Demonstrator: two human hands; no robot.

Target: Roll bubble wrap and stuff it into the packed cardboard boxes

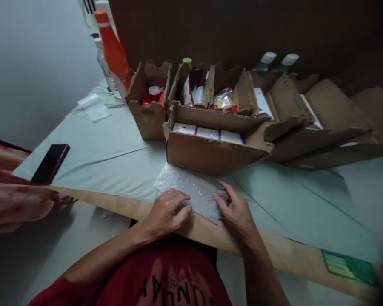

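Note:
A sheet of bubble wrap (191, 187) lies at the table's near edge, between my two hands. My left hand (169, 211) rests against its near left side, fingers bent and thumb held apart from them. At the right end, my right hand (239, 212) has its thumb and forefinger on the sheet's edge, gripping it. A purplish, see-through bit shows between those fingers, too unclear to name. Just beyond the sheet stands a long cardboard box (207, 153) holding white packs with purple lines.
Several open cardboard boxes (150, 121) form a row behind, with packets inside. An orange bottle (113, 46) stands at the back left. A phone (50, 163) lies at the table's left edge, and a clear plastic bag (94, 107) lies farther back on the pale green cloth (115, 165).

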